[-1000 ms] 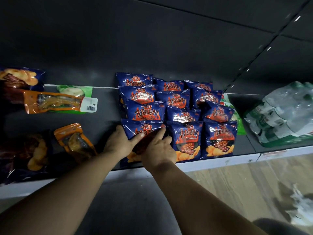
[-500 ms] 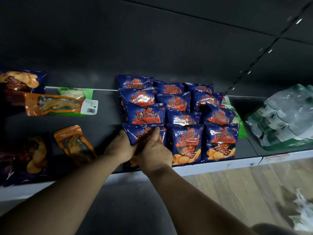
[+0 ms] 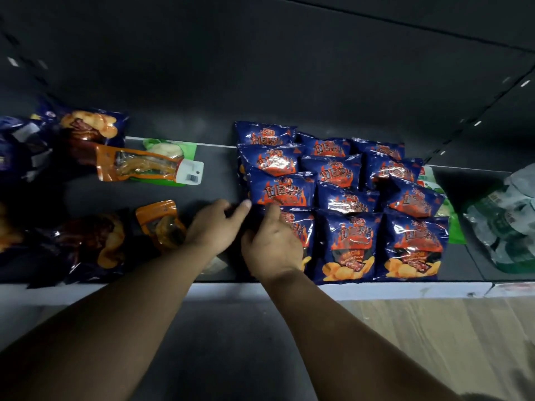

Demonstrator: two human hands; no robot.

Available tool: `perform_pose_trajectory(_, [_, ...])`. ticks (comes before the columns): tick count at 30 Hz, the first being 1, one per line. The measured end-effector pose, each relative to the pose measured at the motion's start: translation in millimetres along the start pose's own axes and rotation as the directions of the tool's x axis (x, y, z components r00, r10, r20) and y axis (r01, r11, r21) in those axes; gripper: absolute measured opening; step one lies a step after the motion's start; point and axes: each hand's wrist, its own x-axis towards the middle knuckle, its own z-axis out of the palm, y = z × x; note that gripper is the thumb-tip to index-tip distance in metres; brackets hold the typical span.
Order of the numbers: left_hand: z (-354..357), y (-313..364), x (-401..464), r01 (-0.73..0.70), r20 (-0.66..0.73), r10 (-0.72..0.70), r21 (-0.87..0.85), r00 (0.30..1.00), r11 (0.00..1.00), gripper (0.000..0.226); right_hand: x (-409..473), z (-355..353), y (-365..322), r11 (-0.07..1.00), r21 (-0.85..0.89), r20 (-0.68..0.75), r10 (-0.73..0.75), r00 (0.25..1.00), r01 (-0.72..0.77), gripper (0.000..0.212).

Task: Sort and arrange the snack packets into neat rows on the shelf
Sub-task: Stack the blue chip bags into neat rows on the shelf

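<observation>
Several blue chip packets with flame print stand in three columns on the dark shelf. Both hands are at the front-left packet, most of which they cover. My left hand pinches its upper left corner, fingers pointing right. My right hand lies over its face and grips it, thumb up near the top edge. The other two front packets stand upright beside it.
To the left lie orange pouches, a green packet and large dark bags. A wrapped pack of water bottles sits at the right, a green packet behind the blue columns. The white shelf lip runs along the front.
Both hands stayed on the front-left packet. My left hand slid up from its lower left side to its top corner, and my right thumb rose toward the top edge.
</observation>
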Motion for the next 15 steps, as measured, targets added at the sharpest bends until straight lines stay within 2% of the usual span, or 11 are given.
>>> perform_pose_trajectory(5, [-35, -29, -9, 0.100, -0.143, -0.088, 0.081, 0.986, 0.992, 0.042, 2, 19, -30, 0.993, 0.083, 0.075, -0.092, 0.993, 0.086, 0.037])
perform_pose_trajectory(10, [-74, -60, -31, 0.185, -0.247, -0.148, 0.134, 0.958, 0.973, 0.027, 13, 44, -62, 0.976, 0.208, 0.179, -0.108, 0.978, 0.070, 0.032])
perform_pose_trajectory(15, [-90, -68, -44, 0.212, -0.245, -0.153, 0.237, 0.957, 0.948, 0.032, 22, 55, -87, 0.940, 0.340, 0.217, -0.113, 0.970, 0.034, 0.032])
